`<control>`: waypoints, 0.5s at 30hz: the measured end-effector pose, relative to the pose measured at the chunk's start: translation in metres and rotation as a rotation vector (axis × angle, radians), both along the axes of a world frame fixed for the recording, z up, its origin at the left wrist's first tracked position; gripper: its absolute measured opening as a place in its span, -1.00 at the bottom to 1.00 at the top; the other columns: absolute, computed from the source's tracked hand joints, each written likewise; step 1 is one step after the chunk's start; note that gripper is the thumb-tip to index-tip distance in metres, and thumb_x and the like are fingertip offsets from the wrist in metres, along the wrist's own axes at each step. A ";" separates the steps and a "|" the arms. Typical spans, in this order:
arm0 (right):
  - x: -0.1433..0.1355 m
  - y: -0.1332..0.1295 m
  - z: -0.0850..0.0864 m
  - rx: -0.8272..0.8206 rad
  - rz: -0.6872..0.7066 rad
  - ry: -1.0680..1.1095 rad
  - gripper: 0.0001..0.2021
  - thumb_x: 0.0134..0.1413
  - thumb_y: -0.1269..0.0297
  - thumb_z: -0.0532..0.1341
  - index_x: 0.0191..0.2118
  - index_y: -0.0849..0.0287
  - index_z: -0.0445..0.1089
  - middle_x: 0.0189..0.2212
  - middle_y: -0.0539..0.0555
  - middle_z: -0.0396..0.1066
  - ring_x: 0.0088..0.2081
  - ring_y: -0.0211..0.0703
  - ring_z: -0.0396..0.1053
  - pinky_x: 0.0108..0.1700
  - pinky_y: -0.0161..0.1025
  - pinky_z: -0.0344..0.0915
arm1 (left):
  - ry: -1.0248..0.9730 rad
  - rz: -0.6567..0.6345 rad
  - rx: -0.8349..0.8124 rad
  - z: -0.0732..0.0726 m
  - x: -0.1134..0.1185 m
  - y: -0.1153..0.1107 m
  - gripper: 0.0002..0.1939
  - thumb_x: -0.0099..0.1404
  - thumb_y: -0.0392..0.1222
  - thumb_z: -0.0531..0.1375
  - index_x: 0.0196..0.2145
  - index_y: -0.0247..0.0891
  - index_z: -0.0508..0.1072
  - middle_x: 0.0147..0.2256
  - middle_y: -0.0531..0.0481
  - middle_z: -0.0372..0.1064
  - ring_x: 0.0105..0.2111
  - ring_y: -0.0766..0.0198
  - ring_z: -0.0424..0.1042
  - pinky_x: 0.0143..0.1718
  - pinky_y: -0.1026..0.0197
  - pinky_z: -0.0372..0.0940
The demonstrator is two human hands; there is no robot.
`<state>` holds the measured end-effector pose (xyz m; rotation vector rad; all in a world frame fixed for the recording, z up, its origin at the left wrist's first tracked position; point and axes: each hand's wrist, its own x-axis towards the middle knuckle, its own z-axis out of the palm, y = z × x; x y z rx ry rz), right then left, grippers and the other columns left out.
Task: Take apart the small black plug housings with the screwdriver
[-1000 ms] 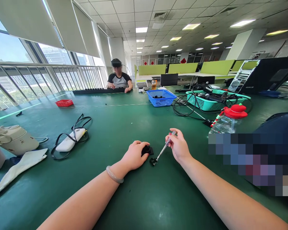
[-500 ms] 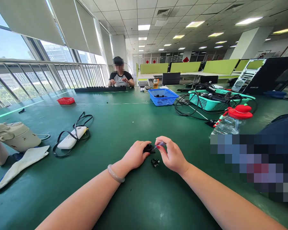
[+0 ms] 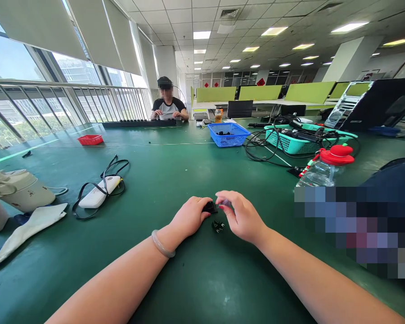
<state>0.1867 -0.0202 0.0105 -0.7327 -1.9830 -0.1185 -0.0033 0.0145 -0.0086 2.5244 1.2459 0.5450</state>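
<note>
My left hand (image 3: 191,217) rests on the green table (image 3: 155,175), its fingers closed round a small black plastic part (image 3: 209,207). Just right of that part, my right hand (image 3: 241,216) is bent in a loose pinch. Between its thumb and fingers shows a bit of a small screwdriver (image 3: 227,203) with a see-through purplish handle; its tip is close to the black part, and whether they touch I cannot tell. Below both hands lies a small black plug piece (image 3: 218,226) with metal prongs.
Ahead are a blue basket (image 3: 228,141) and a teal basket (image 3: 295,146) full of cables. A red-lidded bottle (image 3: 324,168) stands right. On the left are a white power bank (image 3: 99,194) with a black strap, a bag (image 3: 23,191) and a red tray (image 3: 90,140). Someone sits opposite.
The right hand's fingers have shifted round the screwdriver, so less of its handle shows. The left hand keeps hold of the black part. The whole view has tilted slightly.
</note>
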 end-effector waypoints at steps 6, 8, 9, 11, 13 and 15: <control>-0.019 -0.009 -0.002 0.184 0.131 -0.092 -0.52 0.17 0.64 0.05 0.13 0.04 0.20 -0.26 0.05 0.50 -0.26 -0.13 0.43 -0.16 -0.11 0.44 | 0.005 -0.087 0.063 -0.004 0.001 0.003 -0.76 0.43 -0.25 0.05 -0.06 -0.21 0.48 -0.05 -0.08 0.52 -0.09 0.11 0.46 0.04 -0.01 0.34; -0.022 -0.006 -0.007 0.168 0.134 -0.085 -0.54 0.17 0.65 0.05 0.10 0.06 0.22 -0.27 0.04 0.50 -0.26 -0.14 0.43 -0.15 -0.12 0.44 | 0.014 -0.093 0.069 -0.004 0.000 0.004 -0.76 0.43 -0.24 0.05 -0.04 -0.22 0.47 -0.05 -0.08 0.52 -0.09 0.11 0.46 0.05 -0.02 0.33; -0.022 -0.004 -0.009 0.154 0.131 -0.082 -0.56 0.17 0.65 0.06 0.09 0.06 0.23 -0.28 0.05 0.50 -0.25 -0.14 0.43 -0.13 -0.11 0.44 | 0.015 -0.097 0.071 -0.004 0.000 0.004 -0.76 0.43 -0.24 0.04 -0.05 -0.22 0.47 -0.05 -0.08 0.52 -0.09 0.11 0.47 0.05 -0.01 0.33; -0.022 -0.002 -0.010 0.113 0.125 -0.068 -0.57 0.17 0.64 0.06 0.07 0.06 0.25 -0.27 0.06 0.50 -0.22 -0.13 0.44 -0.12 -0.12 0.44 | 0.014 -0.102 0.075 -0.001 0.000 0.004 -0.77 0.43 -0.25 0.04 -0.08 -0.23 0.47 -0.10 -0.07 0.53 -0.12 0.12 0.46 0.03 0.01 0.33; -0.020 -0.003 -0.008 0.077 0.132 -0.033 -0.57 0.17 0.63 0.06 0.09 0.05 0.24 -0.27 0.06 0.49 -0.23 -0.13 0.44 -0.14 -0.13 0.45 | 0.017 -0.092 0.070 0.002 0.001 0.002 -0.80 0.43 -0.25 0.06 -0.13 -0.22 0.47 -0.13 -0.06 0.54 -0.14 0.12 0.46 0.00 0.03 0.34; -0.018 -0.006 -0.004 0.070 0.153 0.011 -0.54 0.18 0.62 0.06 0.12 0.04 0.21 -0.29 0.04 0.48 -0.25 -0.13 0.44 -0.16 -0.14 0.45 | 0.025 -0.068 0.056 0.004 0.001 0.000 -0.83 0.41 -0.24 0.09 -0.14 -0.22 0.47 -0.13 -0.06 0.53 -0.14 0.11 0.45 -0.01 0.04 0.34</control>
